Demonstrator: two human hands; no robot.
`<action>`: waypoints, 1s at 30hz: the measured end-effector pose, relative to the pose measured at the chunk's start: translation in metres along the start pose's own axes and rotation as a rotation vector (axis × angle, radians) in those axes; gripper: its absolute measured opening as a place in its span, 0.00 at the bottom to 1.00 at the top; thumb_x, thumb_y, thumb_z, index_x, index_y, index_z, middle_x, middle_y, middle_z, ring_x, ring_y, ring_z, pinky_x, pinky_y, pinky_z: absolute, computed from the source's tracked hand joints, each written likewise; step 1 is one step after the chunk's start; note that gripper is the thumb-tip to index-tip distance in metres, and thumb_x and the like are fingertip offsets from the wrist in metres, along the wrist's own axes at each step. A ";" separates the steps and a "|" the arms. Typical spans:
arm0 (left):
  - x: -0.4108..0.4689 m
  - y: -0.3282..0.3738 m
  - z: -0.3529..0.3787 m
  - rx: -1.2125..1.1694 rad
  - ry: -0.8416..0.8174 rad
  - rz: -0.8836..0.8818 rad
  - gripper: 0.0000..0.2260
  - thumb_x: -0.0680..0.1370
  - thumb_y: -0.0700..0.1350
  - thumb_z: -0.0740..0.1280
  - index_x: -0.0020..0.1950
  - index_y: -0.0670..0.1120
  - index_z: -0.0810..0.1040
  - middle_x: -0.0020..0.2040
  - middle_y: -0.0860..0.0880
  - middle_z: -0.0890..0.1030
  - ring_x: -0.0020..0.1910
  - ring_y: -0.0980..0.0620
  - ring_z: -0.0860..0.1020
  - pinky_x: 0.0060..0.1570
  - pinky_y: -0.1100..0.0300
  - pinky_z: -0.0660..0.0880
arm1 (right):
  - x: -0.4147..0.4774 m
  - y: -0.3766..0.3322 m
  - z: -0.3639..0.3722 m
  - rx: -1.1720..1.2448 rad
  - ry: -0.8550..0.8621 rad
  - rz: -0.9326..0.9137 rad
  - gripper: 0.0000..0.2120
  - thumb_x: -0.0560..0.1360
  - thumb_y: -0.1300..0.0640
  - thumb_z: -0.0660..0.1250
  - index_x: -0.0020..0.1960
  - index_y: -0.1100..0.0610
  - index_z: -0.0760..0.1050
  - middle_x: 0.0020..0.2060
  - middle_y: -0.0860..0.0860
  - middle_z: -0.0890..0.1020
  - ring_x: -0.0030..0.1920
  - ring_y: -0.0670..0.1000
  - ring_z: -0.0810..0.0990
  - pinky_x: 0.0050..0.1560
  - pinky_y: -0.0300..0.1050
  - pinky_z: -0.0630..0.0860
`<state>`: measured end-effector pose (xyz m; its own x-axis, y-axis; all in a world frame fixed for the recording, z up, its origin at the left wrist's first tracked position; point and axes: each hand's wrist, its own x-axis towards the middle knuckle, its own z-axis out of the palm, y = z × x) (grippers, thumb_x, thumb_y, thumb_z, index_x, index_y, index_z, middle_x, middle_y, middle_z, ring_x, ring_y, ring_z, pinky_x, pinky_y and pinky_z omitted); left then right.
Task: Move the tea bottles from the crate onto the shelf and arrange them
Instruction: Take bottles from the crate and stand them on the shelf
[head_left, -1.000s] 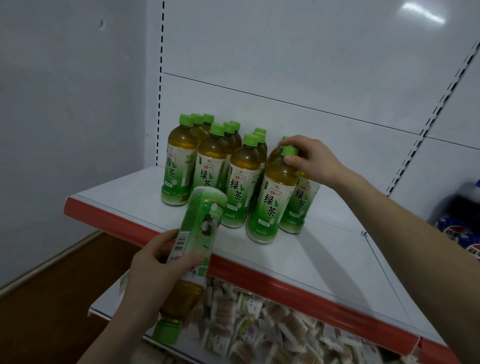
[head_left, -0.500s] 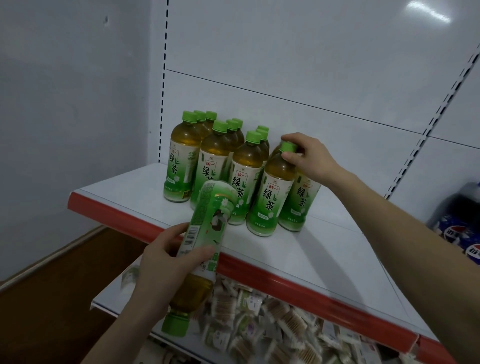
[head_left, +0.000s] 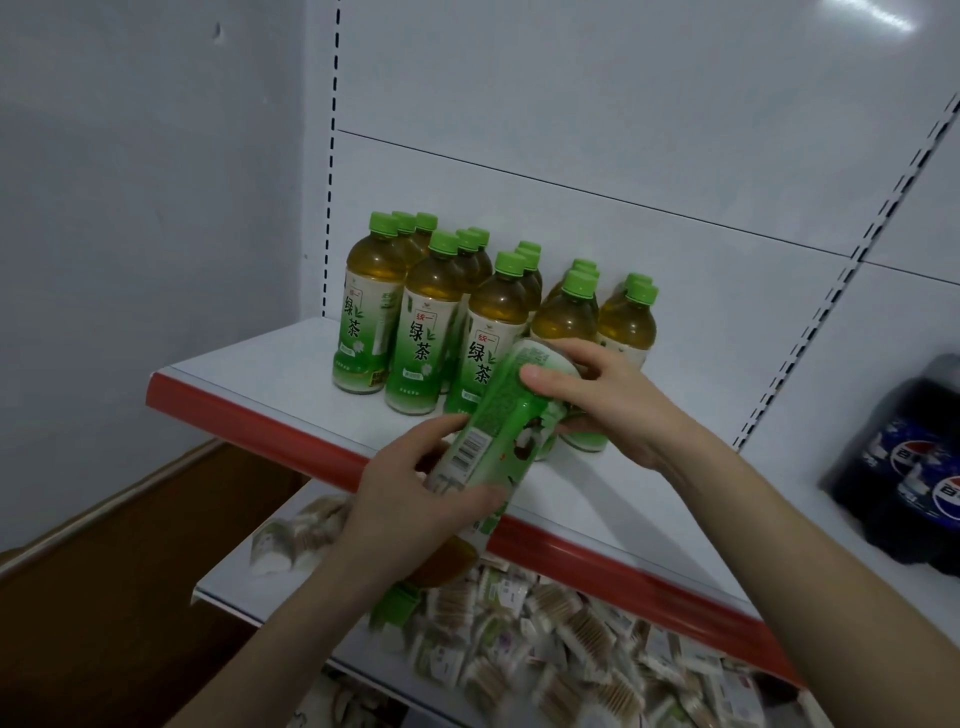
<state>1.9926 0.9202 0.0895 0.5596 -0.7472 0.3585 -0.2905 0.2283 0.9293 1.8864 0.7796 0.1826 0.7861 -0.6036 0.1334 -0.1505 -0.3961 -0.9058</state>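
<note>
Both hands grip an upturned tea bottle (head_left: 498, 441): left hand (head_left: 410, 499) around its middle, right hand (head_left: 608, 405) on its base. Beyond them, a white shelf (head_left: 270, 358) bears bottle rows (head_left: 441, 312); below, blurred packets (head_left: 545, 639).

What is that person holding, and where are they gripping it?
One upside-down tea bottle, held in both hands: the left hand wraps the label at its middle, the right hand grips the raised bottom end. Its cap points down.

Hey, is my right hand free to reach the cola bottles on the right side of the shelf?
Probably not yet: the right hand is gripping the base of the upside-down tea bottle together with the left hand. The way across the shelf to the cola bottles looks unobstructed.
</note>
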 end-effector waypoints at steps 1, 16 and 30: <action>0.001 0.000 0.000 0.019 -0.016 0.005 0.33 0.54 0.60 0.71 0.59 0.57 0.75 0.47 0.54 0.80 0.46 0.61 0.79 0.40 0.69 0.77 | -0.002 0.003 -0.002 0.061 0.031 -0.001 0.16 0.69 0.54 0.71 0.55 0.50 0.76 0.48 0.49 0.82 0.42 0.44 0.84 0.37 0.39 0.80; 0.013 0.018 -0.001 -0.144 -0.192 -0.143 0.30 0.51 0.57 0.75 0.52 0.62 0.75 0.53 0.52 0.79 0.49 0.54 0.80 0.43 0.60 0.80 | -0.028 0.024 -0.043 -0.711 0.386 -0.349 0.27 0.71 0.41 0.65 0.67 0.51 0.68 0.65 0.48 0.72 0.64 0.45 0.69 0.63 0.41 0.66; 0.036 0.026 0.020 -0.108 -0.245 -0.130 0.28 0.70 0.62 0.64 0.67 0.52 0.69 0.49 0.52 0.82 0.49 0.53 0.81 0.48 0.58 0.78 | -0.044 0.048 -0.047 -0.056 0.156 -0.175 0.18 0.64 0.56 0.74 0.53 0.51 0.76 0.44 0.44 0.84 0.46 0.40 0.82 0.45 0.34 0.77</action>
<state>1.9901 0.8869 0.1250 0.3787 -0.9001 0.2154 -0.1367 0.1757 0.9749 1.8165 0.7541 0.1519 0.7016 -0.6200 0.3512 -0.0561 -0.5394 -0.8402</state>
